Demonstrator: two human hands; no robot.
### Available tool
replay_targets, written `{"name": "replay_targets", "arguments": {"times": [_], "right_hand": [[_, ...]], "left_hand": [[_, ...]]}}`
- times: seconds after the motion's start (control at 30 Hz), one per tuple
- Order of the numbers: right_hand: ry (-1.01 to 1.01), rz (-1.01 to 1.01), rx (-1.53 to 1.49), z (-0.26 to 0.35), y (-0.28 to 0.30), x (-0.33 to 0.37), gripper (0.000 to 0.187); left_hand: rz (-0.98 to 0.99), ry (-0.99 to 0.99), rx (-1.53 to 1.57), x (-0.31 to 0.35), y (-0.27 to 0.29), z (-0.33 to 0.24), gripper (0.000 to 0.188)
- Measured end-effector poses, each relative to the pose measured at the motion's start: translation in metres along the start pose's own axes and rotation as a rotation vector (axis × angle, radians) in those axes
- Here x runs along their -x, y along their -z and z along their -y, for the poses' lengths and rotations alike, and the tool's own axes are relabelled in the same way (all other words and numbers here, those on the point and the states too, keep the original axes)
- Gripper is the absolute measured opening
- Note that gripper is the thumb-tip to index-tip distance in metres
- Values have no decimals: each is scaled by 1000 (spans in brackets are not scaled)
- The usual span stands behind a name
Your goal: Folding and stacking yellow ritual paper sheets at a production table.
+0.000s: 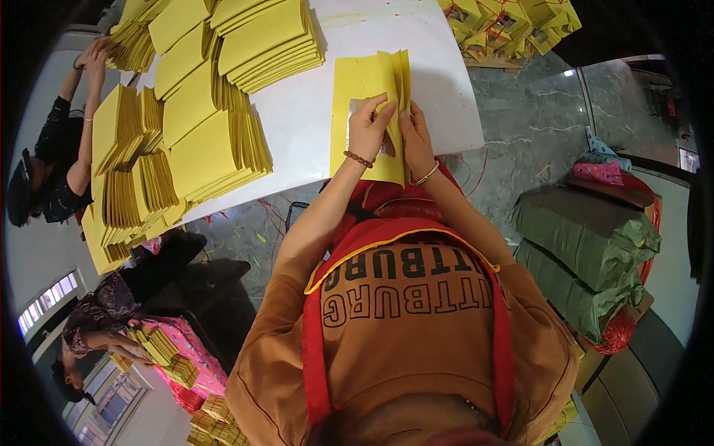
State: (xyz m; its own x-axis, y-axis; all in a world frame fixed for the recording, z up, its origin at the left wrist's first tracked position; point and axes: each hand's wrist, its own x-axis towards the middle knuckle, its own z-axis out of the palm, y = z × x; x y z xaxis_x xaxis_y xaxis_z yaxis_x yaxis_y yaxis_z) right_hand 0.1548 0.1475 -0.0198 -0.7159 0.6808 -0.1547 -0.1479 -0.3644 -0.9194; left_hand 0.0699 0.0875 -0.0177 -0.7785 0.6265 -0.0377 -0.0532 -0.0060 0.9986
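A white tabletop (294,123) carries thick piles of folded yellow paper (201,152) across its left part, close together, their folded edges fanned; more stand toward the far edge. A folded yellow sheet (353,70) is over the near right part; whether it rests on the top cannot be told. The grey marble-look floor (535,111) bears loose red strings (480,163) near the table's right end and yellow scraps (260,238) below its near edge. Far right, a low wooden pallet (494,64) holds string-tied yellow bundles (513,26). Near left, a pink patterned cloth (204,346) bears stacked yellow packets (167,353).
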Motion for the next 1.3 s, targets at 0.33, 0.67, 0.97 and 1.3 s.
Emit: {"name": "replay_targets", "arguments": {"times": [0.33, 0.67, 0.97, 1.3], "right_hand": [[-44, -22, -84, 9, -6, 2, 40], [16, 16, -34, -1, 8, -2, 38], [-16, -17, -51, -1, 3, -1, 41], [-8, 16, -24, 8, -2, 3, 41]], "left_hand": [[-32, 106, 2, 2, -1, -10, 8], [-11, 45, -25, -1, 1, -14, 19], [-24, 27, -307, -6, -12, -34, 18], [-7, -35, -295, -9, 0, -9, 16]]}}
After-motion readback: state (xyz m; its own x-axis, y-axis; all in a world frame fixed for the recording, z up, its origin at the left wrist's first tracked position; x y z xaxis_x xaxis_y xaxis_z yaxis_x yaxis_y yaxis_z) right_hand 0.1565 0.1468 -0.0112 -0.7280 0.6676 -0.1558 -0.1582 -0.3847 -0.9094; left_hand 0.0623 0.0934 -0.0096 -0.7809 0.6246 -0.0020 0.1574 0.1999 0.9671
